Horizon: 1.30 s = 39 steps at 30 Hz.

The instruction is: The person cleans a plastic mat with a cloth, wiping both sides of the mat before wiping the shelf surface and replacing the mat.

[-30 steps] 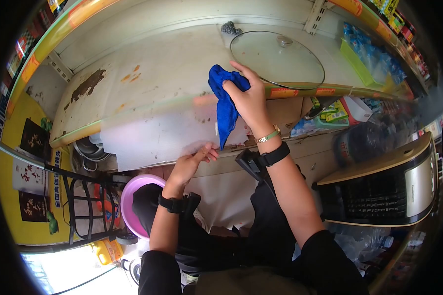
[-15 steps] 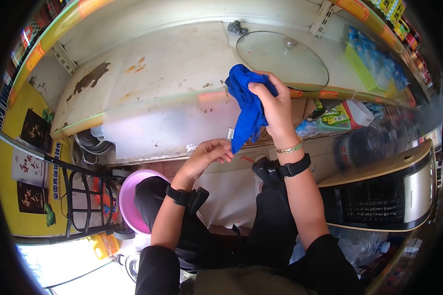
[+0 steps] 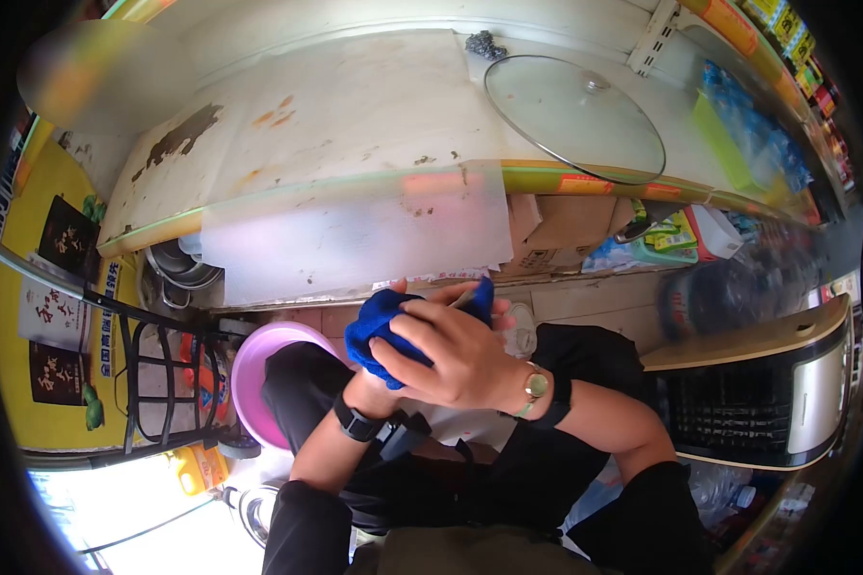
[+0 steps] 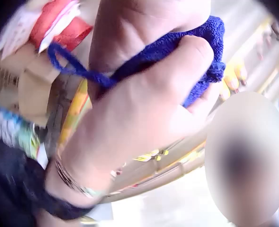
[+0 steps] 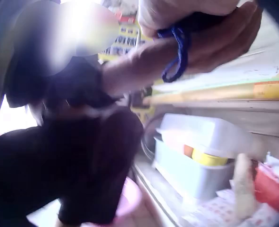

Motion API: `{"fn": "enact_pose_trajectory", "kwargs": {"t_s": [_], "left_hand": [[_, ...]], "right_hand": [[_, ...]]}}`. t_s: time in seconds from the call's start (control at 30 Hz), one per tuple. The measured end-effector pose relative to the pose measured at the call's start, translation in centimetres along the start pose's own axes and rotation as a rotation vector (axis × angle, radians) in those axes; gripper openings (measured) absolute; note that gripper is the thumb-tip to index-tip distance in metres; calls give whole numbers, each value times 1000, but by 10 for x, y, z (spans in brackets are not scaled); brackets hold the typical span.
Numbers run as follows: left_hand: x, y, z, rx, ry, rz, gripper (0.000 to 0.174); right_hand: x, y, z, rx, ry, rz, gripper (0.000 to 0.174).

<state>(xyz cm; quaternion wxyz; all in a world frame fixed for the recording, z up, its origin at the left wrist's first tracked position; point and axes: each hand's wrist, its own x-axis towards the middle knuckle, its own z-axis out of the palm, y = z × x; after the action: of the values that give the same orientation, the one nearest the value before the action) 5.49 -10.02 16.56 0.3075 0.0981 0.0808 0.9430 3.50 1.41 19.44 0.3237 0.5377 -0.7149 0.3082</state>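
A blue cloth (image 3: pixel 382 326) is bunched between both hands in front of the body, below the shelf's front edge. My right hand (image 3: pixel 465 359) lies over it with fingers curled around the fabric. Beneath, my left hand (image 3: pixel 369 391) grips it too, largely covered by the right hand and the cloth. In the left wrist view, the towelling cloth (image 4: pixel 212 42) bulges out between the hands, and a thin blue loop hangs off one side. That loop (image 5: pixel 179 59) also dangles below the hands in the right wrist view.
A stained shelf (image 3: pixel 355 115) spans the front, carrying a glass lid (image 3: pixel 575 115) and a green basket (image 3: pixel 729 144). A translucent sheet (image 3: pixel 355 230) drapes over its edge. A pink basin (image 3: pixel 254 393) stands by the left knee, a black-and-silver appliance (image 3: pixel 738 393) at right.
The right hand has brought the blue cloth down and left from near the shelf edge to the left hand. The hanging cloth is now bunched, and both hands hold it.
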Motion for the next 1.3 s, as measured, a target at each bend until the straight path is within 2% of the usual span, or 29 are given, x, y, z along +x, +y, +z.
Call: {"fn": "enact_pose_trajectory", "kwargs": {"t_s": [0.03,0.1,0.13,0.23,0.27,0.3,0.37,0.43,0.5,0.53,0.57,0.6,0.63,0.7,0.73,0.77,0.83,0.9,0.97,1.03,1.1,1.17,1.2,1.27,1.3], "left_hand": [[-1,-7,-2,-2,4,3,74],[-8,-19,-9,294,262,321,71],[-6,-13,-13,294,138,332,67],[-10,-14,-1,341,145,336,63],[-8,-11,2,321,63,332,60],[-9,-13,17,401,274,346,54],[-5,-19,7,257,298,355,53],[1,-29,13,279,368,361,58],[1,-23,15,330,229,301,63],[2,-17,12,328,229,303,63],[2,-10,8,353,135,269,67],[1,-3,6,378,44,235,72],[-2,2,6,376,48,236,72],[-3,7,13,360,136,310,77],[3,2,-3,280,77,394,76],[5,5,11,441,202,373,76],[1,1,4,414,215,357,78],[-4,2,-4,393,196,366,81],[-5,2,-7,378,165,398,85],[-4,5,-4,325,179,400,88],[-8,7,-3,-151,-54,268,91],[4,5,17,100,27,361,91],[4,4,31,124,93,328,85],[0,5,33,149,157,296,79],[-3,7,19,198,187,295,66]], "right_hand": [[-4,3,4,-29,-29,-46,37],[6,2,1,12,-48,121,33],[6,5,4,-22,-31,100,31],[5,10,2,-113,25,-22,36],[5,11,0,-145,54,-42,35],[10,14,-1,-170,96,-20,30],[13,19,-7,-161,42,173,43],[19,32,-12,-232,66,315,46],[21,45,-18,-212,109,368,38],[19,48,-21,-176,151,375,42],[19,49,-24,-139,194,383,47],[19,45,-28,-149,220,366,46],[20,35,-30,-130,248,338,44],[29,9,-32,-51,188,165,35],[26,-3,-24,41,71,109,33],[21,-13,-13,137,-46,61,32],[7,-5,19,-12,169,-100,35],[15,4,7,8,114,74,47],[24,11,10,-71,257,35,29],[23,18,8,-77,242,24,33],[25,27,-5,-171,155,102,39],[25,53,-17,-267,191,274,43],[23,70,-24,-266,219,390,41],[21,94,-42,-306,373,429,36],[20,103,-49,-353,431,415,31]]}}
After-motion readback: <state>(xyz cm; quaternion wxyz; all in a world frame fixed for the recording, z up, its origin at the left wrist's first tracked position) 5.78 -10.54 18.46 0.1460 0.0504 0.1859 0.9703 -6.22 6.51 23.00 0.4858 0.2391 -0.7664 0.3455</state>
